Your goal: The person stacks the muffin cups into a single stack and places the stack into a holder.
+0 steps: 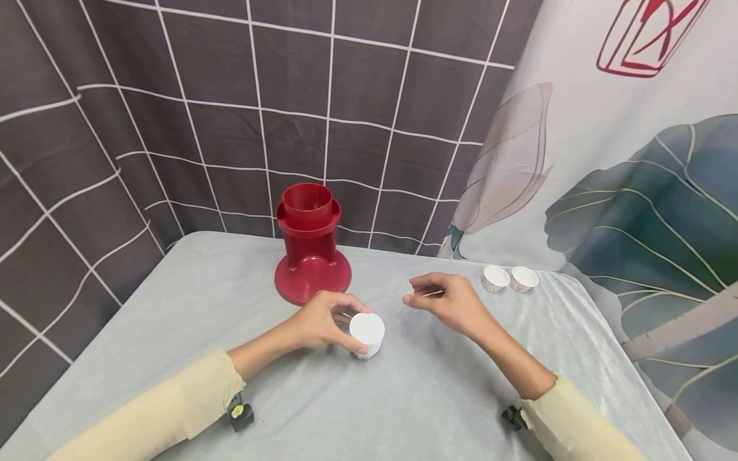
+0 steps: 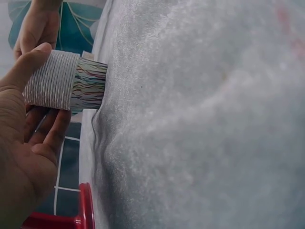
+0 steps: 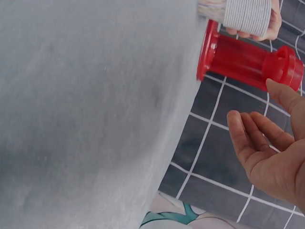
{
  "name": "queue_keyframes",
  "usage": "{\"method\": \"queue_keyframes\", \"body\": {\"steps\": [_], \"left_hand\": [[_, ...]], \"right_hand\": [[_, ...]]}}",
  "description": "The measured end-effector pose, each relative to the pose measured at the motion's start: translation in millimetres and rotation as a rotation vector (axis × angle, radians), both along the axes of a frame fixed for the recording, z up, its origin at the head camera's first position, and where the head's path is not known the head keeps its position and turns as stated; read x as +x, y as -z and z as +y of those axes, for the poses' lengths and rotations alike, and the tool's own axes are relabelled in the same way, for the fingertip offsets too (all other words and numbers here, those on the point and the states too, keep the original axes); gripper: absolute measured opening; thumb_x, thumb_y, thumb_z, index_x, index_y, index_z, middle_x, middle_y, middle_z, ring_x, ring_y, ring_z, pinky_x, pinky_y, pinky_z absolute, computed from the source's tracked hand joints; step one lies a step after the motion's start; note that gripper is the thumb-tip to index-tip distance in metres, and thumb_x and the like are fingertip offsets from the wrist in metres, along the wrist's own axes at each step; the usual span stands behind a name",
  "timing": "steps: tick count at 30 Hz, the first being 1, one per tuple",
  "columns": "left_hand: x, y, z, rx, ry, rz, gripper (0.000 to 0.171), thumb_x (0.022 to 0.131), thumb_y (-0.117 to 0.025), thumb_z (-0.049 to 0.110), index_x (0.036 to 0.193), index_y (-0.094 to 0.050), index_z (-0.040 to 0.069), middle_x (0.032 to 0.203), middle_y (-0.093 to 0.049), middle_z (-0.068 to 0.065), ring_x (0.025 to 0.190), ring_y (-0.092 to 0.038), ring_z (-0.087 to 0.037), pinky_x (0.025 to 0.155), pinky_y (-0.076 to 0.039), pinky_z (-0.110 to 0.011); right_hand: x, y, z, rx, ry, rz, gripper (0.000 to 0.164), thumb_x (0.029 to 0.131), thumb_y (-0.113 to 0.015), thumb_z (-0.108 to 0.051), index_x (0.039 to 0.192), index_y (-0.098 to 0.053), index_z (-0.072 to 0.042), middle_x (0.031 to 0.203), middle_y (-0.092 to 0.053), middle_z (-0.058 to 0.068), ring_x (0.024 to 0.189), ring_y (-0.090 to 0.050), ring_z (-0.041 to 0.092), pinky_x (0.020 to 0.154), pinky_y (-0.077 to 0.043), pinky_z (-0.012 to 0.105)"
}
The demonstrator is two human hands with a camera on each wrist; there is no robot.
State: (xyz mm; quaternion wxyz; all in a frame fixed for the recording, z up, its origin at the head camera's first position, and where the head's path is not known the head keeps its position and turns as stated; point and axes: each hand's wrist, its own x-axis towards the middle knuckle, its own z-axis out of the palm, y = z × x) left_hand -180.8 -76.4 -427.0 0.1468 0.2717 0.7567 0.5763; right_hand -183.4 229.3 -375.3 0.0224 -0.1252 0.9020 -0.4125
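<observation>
Near surface centre: left hand [image 1: 320, 322] grips inverted paper cup stack [image 1: 366, 335]; right hand [image 1: 447, 301] loosely curled, empty. Red dispenser [image 1: 310, 246] unloaded; two cups [image 1: 510, 279] at far right edge.

No readable words, numbers or brand names appear in any of the views. The only sign-like mark is a red outlined emblem [image 1: 651, 35] printed at the top right of the leaf-patterned backdrop curtain [image 1: 628, 179] in the head view; it is cut off by the frame edge and its strokes cannot be made out as letters. The paper cup [image 2: 66, 81] in the left wrist view carries only thin multicoloured squiggly lines, no lettering. The red stand [image 1: 310, 243] bears no label that can be seen.
</observation>
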Motion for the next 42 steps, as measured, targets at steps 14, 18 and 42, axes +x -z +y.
{"method": "queue_keyframes", "body": {"steps": [14,18,42], "left_hand": [[0.7,1.2,-0.5,0.013,-0.007,-0.006,0.052,0.076,-0.104,0.006,0.124,-0.084,0.007,0.122,-0.084,-0.01,0.109,-0.078,-0.016,0.098,-0.068,-0.025],[0.2,2.2,-0.2,0.013,-0.006,-0.014,0.051,0.076,-0.103,0.006,0.124,-0.084,0.007,0.123,-0.084,-0.01,0.109,-0.079,-0.017,0.098,-0.068,-0.025],[-2.5,2.0,0.6,-0.006,0.0,-0.02,0.05,0.076,-0.104,0.005,0.122,-0.084,0.005,0.123,-0.083,-0.012,0.107,-0.081,-0.017,0.1,-0.069,-0.031]], "right_hand": [[-15.3,4.7,25.5,0.044,0.073,0.01,0.05,0.098,-0.088,-0.034,0.136,-0.079,-0.002,0.117,-0.087,0.012,0.116,-0.083,0.03,0.095,-0.065,0.033],[-20.5,7.9,33.7,0.057,0.103,0.022,0.05,0.098,-0.089,-0.033,0.135,-0.079,-0.001,0.116,-0.087,0.012,0.116,-0.082,0.031,0.092,-0.063,0.027],[-42.5,13.7,75.0,0.147,0.229,0.075,0.055,0.101,-0.084,-0.038,0.14,-0.076,0.0,0.135,-0.081,0.021,0.123,-0.08,0.038,0.087,-0.057,0.021]]}}
